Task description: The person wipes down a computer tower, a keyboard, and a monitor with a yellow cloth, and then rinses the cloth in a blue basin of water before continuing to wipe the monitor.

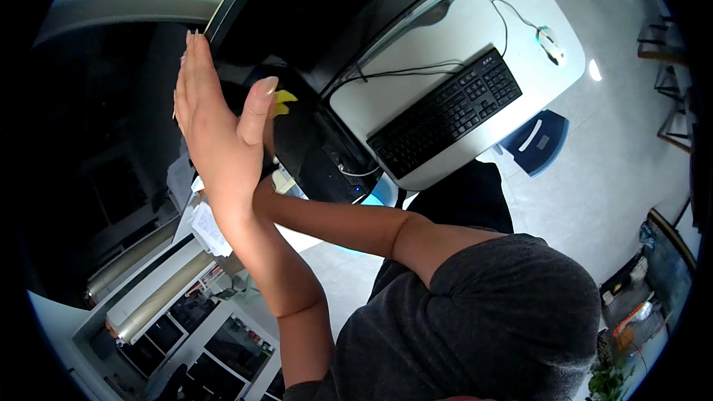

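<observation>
My left hand [214, 128] is raised with its back toward me, fingers straight and side by side, thumb standing apart. It holds nothing that I can see. Behind it is my right hand [268, 142], almost wholly hidden, with the forearm reaching in from the right. The palms seem to face each other, but whether they touch is not visible. Beyond the fingertips stands a large monitor [262, 16] with a dark screen. Right of the thumb, a yellow object [285, 101] rests by a black computer case [312, 150] with a small blue light.
On a white desk [429, 50] lie a black keyboard [445, 114] and a corded white mouse [550, 45]. A dark blue stool seat [537, 142] stands beside the desk. Papers [209, 228] sit below my left wrist. White shelving [239, 340] is at the lower left, a plant [607, 373] lower right.
</observation>
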`<control>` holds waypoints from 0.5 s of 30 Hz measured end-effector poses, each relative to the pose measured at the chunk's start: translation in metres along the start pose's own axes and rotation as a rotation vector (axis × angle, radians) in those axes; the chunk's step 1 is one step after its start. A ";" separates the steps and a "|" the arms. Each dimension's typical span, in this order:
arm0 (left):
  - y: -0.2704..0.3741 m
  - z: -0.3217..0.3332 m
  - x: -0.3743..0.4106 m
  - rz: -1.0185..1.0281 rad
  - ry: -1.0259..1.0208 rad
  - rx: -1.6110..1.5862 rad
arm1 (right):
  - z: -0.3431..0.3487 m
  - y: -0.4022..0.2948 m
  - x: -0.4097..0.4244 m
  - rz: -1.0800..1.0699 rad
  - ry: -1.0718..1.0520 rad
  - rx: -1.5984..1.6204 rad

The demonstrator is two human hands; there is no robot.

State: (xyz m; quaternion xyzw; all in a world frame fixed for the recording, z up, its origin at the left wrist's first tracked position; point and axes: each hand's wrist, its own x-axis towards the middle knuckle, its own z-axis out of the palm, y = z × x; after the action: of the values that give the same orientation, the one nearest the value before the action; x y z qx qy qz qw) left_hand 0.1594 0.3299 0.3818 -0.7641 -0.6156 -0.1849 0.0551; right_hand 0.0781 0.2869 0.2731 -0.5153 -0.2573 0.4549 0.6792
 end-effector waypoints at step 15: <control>-0.044 -0.054 -0.008 -0.167 0.179 -0.827 | -0.143 -0.047 0.090 0.723 -0.559 0.795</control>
State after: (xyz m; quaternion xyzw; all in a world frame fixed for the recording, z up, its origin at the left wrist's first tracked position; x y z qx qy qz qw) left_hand 0.1039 0.3159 0.4227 -0.6505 -0.5423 -0.4852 -0.2176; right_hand 0.2528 0.2975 0.2578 -0.1377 -0.0447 0.8364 0.5287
